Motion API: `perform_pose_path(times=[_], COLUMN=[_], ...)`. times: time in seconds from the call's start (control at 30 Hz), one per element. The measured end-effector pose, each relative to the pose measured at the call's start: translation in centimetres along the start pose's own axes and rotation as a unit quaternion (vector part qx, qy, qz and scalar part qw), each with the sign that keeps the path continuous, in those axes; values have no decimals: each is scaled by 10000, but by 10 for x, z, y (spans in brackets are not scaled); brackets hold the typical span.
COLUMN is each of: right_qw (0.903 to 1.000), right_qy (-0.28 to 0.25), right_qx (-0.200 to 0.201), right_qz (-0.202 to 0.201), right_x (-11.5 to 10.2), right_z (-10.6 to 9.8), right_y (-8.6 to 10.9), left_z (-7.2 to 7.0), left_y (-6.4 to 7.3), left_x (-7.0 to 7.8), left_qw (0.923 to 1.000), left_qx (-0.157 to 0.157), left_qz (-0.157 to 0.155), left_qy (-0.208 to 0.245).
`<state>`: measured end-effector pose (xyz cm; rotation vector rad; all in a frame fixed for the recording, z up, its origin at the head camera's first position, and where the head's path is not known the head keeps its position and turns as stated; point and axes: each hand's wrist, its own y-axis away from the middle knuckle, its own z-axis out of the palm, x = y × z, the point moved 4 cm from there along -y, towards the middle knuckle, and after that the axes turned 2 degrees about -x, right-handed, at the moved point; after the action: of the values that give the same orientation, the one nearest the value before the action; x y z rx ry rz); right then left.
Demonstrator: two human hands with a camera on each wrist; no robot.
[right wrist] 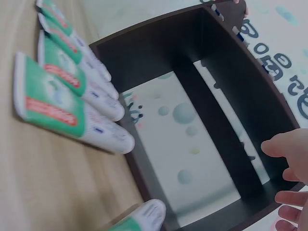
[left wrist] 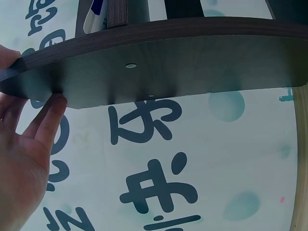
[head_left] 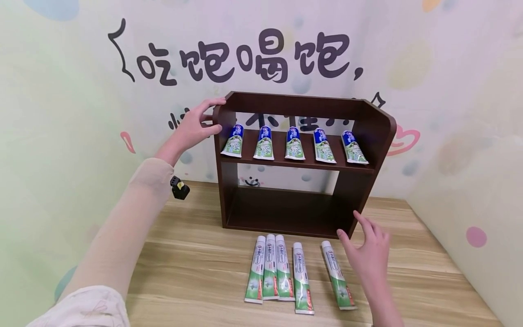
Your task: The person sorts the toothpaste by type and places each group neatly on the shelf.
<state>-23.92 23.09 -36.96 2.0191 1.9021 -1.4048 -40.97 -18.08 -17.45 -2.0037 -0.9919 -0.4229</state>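
Note:
A dark brown two-tier shelf (head_left: 298, 103) stands on the table. My left hand (head_left: 195, 127) holds its upper left side panel (left wrist: 163, 67), the thumb on one face and the fingers on the other. Five-like rows aside, several blue, white and green toothpaste tubes (head_left: 294, 143) lie side by side on the upper tier. My right hand (head_left: 369, 247) is at the lower right front corner, thumb and fingers spread and nothing between them. Several white and green toothpaste tubes (head_left: 302, 279) lie on the table before the shelf, caps towards it; the rightmost tube (head_left: 338, 277) is nearest my right hand.
The wood-grain table (head_left: 188, 263) spreads around the shelf. Behind it rises a pale wall (head_left: 196, 27) with large dark characters and coloured dots. A small black device (head_left: 180, 188) shows beside my left wrist.

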Motion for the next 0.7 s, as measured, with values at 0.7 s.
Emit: perform_pose_path(times=[0.7], right_qw=[9811], right_qy=[278], right_qx=[-1865], right_qz=[437], right_x=[40], right_z=[13], right_y=[35], left_z=[0], left_y=[8], left_x=[16], left_qw=[9999], left_qx=[-81], left_qz=[-113], left_qy=[63])
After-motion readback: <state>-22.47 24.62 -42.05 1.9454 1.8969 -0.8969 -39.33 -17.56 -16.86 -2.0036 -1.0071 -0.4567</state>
